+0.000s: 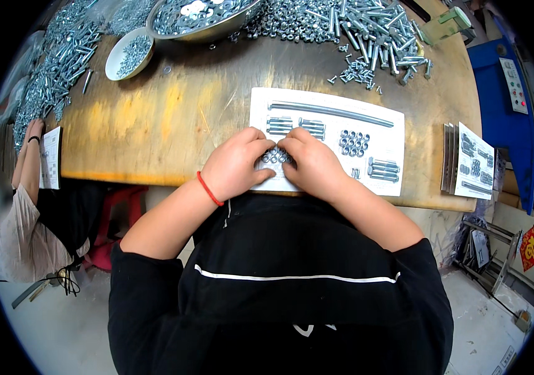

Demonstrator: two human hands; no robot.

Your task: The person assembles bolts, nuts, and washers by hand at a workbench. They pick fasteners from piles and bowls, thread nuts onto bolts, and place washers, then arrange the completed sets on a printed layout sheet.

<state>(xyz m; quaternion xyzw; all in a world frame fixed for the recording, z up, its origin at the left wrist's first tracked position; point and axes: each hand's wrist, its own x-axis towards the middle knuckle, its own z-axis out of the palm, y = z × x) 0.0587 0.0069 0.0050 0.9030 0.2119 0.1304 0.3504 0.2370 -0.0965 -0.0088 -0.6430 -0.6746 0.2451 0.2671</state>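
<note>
Both my hands meet over the lower left of a white sheet (329, 100) at the table's near edge. My left hand (235, 159) curls its thumb and fingers around the left side of a small cluster of metal nuts (274, 156). From the other side my right hand (314, 164) closes on the same nuts, its fingertips pressed against them. Around them the sheet shows a long rod (332, 114), several bolts (382, 169) and a block of nuts (354, 143); I cannot tell whether these are printed or real. Fingers partly cover the cluster.
Heaped bolts (379, 37) and loose nuts (292, 22) lie at the back, beside a metal bowl of washers (204, 28) and a smaller white bowl (114, 65). More screws (60, 62) pile up at the left, near another person's arm (29, 159). Stacked cards (474, 159) stand at the right edge.
</note>
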